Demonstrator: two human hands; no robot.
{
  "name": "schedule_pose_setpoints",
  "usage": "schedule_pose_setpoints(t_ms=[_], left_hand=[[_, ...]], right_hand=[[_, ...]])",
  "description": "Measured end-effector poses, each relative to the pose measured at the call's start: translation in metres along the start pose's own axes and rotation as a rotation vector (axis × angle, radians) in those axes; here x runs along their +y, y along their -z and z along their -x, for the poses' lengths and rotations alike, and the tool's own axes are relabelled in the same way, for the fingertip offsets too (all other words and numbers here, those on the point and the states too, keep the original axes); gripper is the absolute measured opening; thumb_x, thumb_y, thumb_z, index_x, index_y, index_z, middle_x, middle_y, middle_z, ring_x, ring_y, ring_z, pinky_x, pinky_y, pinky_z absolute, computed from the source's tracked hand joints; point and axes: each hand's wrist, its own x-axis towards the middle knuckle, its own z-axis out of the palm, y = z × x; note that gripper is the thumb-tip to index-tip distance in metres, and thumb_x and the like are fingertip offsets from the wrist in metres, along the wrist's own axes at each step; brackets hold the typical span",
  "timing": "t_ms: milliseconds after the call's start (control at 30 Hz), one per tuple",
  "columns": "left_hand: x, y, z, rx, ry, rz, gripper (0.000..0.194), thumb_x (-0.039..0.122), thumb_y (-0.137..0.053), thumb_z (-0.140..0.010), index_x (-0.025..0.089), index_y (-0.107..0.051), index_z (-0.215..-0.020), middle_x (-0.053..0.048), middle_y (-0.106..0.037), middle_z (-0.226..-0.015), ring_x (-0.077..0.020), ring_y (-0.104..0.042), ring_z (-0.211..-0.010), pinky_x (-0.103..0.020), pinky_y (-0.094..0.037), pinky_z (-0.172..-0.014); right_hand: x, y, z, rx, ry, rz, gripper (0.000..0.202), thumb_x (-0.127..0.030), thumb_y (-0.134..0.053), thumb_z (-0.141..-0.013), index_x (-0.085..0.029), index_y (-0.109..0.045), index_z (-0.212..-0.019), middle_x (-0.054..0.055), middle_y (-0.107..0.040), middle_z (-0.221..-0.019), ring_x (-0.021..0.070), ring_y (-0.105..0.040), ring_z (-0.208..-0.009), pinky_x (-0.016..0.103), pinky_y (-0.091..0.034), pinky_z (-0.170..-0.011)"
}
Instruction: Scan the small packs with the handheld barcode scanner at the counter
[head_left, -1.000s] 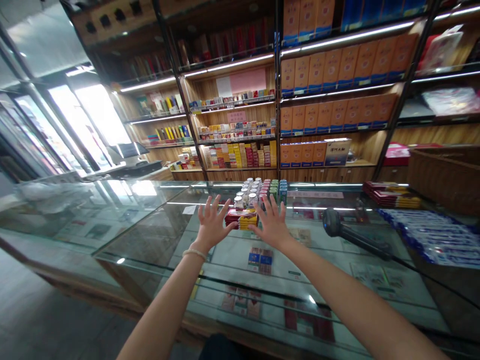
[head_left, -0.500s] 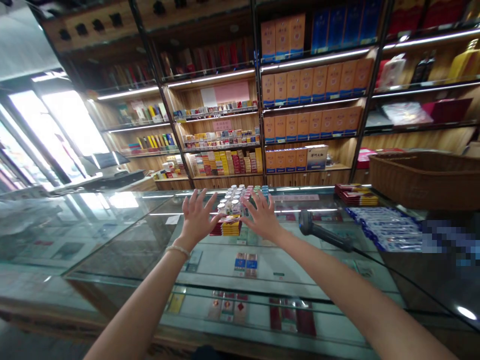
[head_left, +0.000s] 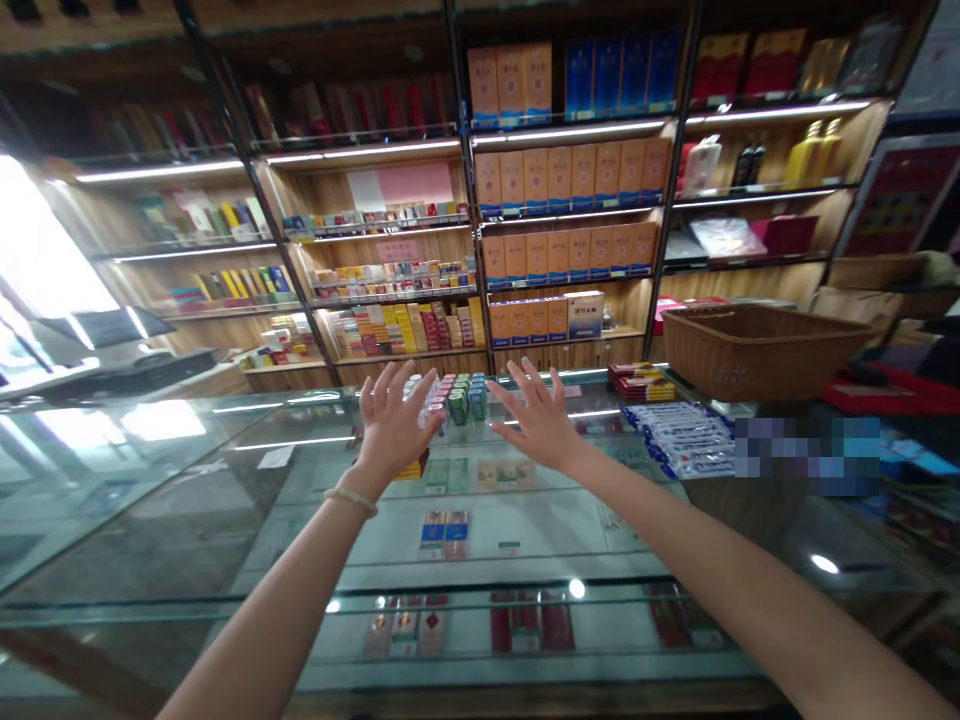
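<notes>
My left hand (head_left: 396, 425) is raised over the glass counter with its fingers spread, holding nothing. Behind it are white-lidded containers, mostly hidden, and part of a yellow and dark red stack of packs (head_left: 412, 468). My right hand (head_left: 538, 420) is also raised, fingers apart and bare. Between the two hands stand small green containers (head_left: 468, 400), with pinkish ones (head_left: 442, 388) beside them, nearer my left hand. I cannot tell whether either hand touches anything.
The glass display counter (head_left: 472, 490) holds flat packs under its top. At right lie a row of blue-and-white packets (head_left: 679, 438), a red and yellow stack (head_left: 641, 382) and a brown basket (head_left: 757, 350). Shelves with orange boxes (head_left: 571, 180) line the back wall.
The view has turned right, so the counter goods and shelves sit farther left. My hands are farther apart, still spread. The black handheld scanner no longer shows.
</notes>
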Motion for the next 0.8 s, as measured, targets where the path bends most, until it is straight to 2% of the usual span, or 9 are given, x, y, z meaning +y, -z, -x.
schedule_pose_setpoints(t_ms=[167,333,567,800], left_hand=[[0.034,-0.01,-0.017,-0.026,-0.011,0.048,0.063,0.061,-0.046,-0.099,0.027,-0.055,-0.152,-0.014,-0.043,-0.163,-0.0357,-0.027,-0.156,-0.058,-0.01,-0.13],[0.076,-0.026,-0.028,-0.039,-0.011,0.125,0.063,0.059,-0.046,-0.1,0.026,-0.055,-0.152,-0.014,-0.042,-0.164,-0.0368,-0.027,-0.156,-0.06,-0.012,-0.129],[0.131,-0.051,-0.04,-0.058,-0.023,0.195,0.062,0.056,-0.049,-0.099,0.028,-0.053,-0.154,-0.014,-0.041,-0.164,-0.0364,-0.027,-0.156,-0.06,-0.013,-0.129],[0.176,-0.079,-0.058,-0.074,-0.009,0.229,0.062,0.054,-0.052,-0.098,0.026,-0.055,-0.153,-0.015,-0.04,-0.165,-0.0386,-0.028,-0.156,-0.063,-0.015,-0.128]], right_hand=[[0.04,0.022,0.026,-0.042,-0.099,0.034,0.059,-0.057,-0.04,-0.106,-0.033,-0.041,-0.161,0.012,-0.029,-0.173,0.0319,-0.02,-0.16,0.06,-0.01,-0.126],[0.084,0.04,0.05,-0.04,-0.185,0.093,0.058,-0.053,-0.044,-0.105,-0.031,-0.045,-0.159,0.013,-0.031,-0.172,0.0331,-0.02,-0.16,0.061,-0.008,-0.126],[0.13,0.051,0.08,-0.028,-0.258,0.162,0.055,-0.051,-0.047,-0.104,-0.03,-0.048,-0.156,0.013,-0.033,-0.171,0.0326,-0.022,-0.159,0.061,-0.012,-0.125],[0.167,0.058,0.089,-0.034,-0.267,0.218,0.056,-0.051,-0.049,-0.104,-0.029,-0.05,-0.155,0.014,-0.033,-0.17,0.0331,-0.023,-0.159,0.062,-0.01,-0.126]])
